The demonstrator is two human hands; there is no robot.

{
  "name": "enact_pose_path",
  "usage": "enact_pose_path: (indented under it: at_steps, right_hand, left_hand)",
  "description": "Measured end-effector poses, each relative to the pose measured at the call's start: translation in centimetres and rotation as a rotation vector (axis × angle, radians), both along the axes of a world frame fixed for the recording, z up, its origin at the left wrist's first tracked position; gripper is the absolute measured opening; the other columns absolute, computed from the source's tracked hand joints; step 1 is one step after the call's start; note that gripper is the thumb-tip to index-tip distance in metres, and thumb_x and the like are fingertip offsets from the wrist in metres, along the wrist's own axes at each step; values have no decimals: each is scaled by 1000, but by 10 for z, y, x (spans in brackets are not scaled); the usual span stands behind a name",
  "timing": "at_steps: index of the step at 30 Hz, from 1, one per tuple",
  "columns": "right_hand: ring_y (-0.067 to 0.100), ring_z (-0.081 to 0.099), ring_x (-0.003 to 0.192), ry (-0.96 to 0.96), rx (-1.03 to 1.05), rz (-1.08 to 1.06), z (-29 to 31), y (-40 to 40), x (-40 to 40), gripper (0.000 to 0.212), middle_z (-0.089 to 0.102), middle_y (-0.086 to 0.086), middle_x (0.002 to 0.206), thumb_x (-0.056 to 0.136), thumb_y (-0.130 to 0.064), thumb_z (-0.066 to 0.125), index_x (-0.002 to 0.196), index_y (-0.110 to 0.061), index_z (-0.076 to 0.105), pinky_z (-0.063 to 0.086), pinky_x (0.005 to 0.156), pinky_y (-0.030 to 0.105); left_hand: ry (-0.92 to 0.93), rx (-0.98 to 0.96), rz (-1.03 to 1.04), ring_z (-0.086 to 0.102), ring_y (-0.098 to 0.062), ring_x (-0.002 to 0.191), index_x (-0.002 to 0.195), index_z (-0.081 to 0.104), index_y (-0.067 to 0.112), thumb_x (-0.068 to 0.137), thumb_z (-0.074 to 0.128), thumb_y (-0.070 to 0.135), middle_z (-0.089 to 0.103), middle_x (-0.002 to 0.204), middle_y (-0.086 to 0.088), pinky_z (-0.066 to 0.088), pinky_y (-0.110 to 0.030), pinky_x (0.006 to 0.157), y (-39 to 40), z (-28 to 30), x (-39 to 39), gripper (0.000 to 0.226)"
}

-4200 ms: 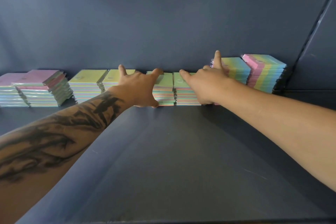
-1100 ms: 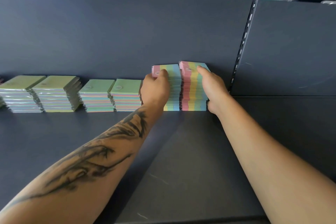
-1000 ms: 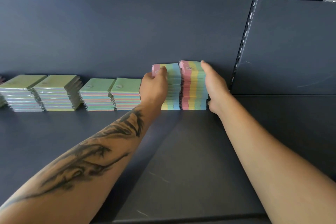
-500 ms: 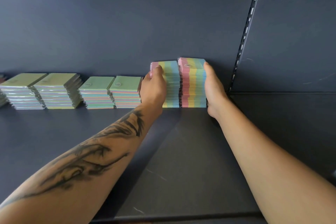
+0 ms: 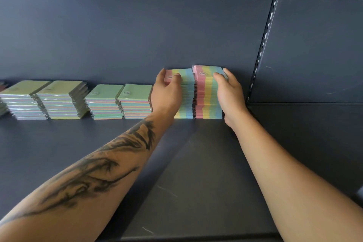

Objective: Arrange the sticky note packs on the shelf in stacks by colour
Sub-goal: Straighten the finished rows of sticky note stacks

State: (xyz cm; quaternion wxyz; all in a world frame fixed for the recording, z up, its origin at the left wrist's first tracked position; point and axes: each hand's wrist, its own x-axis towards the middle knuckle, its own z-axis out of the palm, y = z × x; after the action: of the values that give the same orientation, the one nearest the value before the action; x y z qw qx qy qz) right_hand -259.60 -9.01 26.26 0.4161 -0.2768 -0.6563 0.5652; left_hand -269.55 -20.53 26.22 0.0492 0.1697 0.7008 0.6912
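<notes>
Your hands are bracketing the two striped stacks at the back of the shelf
Your left hand is clasping the left striped stack, your right hand the right striped stack; the green-topped stacks are sitting just left, a slotted upright to the right

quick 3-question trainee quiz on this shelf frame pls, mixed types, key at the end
1. True or false: the two striped stacks stand taller than the green-topped stacks.
2. Which hand grips the striped stack nearer the slotted upright? A) left hand B) right hand
3. Fill in: the stacks stand in a row against the shelf's ____ panel.

Key: 1 true; 2 B; 3 back
</notes>
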Motion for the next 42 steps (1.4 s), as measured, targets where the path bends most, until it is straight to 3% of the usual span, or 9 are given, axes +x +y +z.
enact_pose_path:
  at_steps: [6, 9, 15, 19, 22, 24, 33, 37, 42]
  right_hand:
    - [16, 53, 135, -11, -20, 16, -1, 2, -3, 66, 52, -9, 152, 91, -50, 54, 154, -36, 42, 44, 114, 48]
    - [22, 47, 141, -50, -64, 26, 0, 0, -4, 75, 44, -4, 159, 89, -55, 53, 158, -34, 34, 41, 115, 52]
    - [23, 62, 123, -58, -91, 51, -1, 3, -4, 65, 65, -4, 135, 79, -62, 52, 138, -33, 58, 48, 108, 52]
    - [15, 56, 130, -33, -146, 45, -6, 0, -3, 91, 58, -13, 144, 67, -84, 54, 145, -38, 53, 42, 113, 48]
    - [7, 52, 131, -26, -165, 73, -8, -5, 3, 82, 55, -18, 146, 77, -84, 51, 145, -38, 55, 35, 116, 39]
    - [9, 54, 133, -23, -174, 100, -10, -5, 5, 84, 59, -16, 144, 71, -87, 51, 140, -40, 60, 38, 117, 43]
    - [12, 55, 134, 37, -217, 173, -12, 2, 1, 96, 61, -16, 143, 56, -96, 60, 137, -44, 62, 37, 117, 47]
    - [16, 56, 134, 79, -266, 191, -16, 5, -1, 106, 63, -13, 140, 43, -100, 64, 133, -44, 65, 37, 117, 50]
    - [17, 53, 138, 102, -262, 225, -17, 8, -1, 100, 61, -13, 143, 51, -98, 64, 136, -45, 62, 33, 118, 53]
  left_hand:
    - [42, -37, -3, 53, -21, 109, 147, 50, 36, 99, 52, 41, 48, 85, 29, 41, -41, 111, 0, 1, 0, 48]
    - [42, -48, 9, 49, -21, 111, 148, 48, 37, 99, 50, 43, 49, 87, 28, 40, -40, 111, -1, 1, 1, 50]
    - [33, -27, -11, 46, -18, 112, 152, 45, 36, 99, 51, 45, 53, 95, 24, 37, -41, 115, -1, -1, 1, 54]
    - [-10, 52, -43, 48, -16, 113, 151, 42, 36, 96, 55, 52, 50, 97, 26, 38, -37, 105, -4, -4, 1, 58]
    - [-81, 88, -43, 50, -6, 87, 103, 59, 35, 96, 54, 54, 48, 89, 21, 40, -34, 86, -6, -5, 7, 21]
    - [-68, 80, -41, 47, -6, 74, 83, 55, 27, 97, 53, 52, 49, 81, 13, 42, -34, 75, -7, -5, 11, 29]
    - [-46, 36, 17, 49, -20, 74, 80, 59, 20, 92, 51, 52, 51, 76, 4, 43, -35, 71, -1, -6, 9, 34]
    - [-52, 23, 32, 54, -21, 83, 93, 65, 20, 83, 48, 60, 56, 81, 6, 50, -40, 88, 0, -6, 10, 44]
    - [-43, 31, 19, 53, -14, 78, 98, 67, 19, 95, 51, 50, 54, 79, 8, 48, -37, 87, 0, -7, 10, 35]
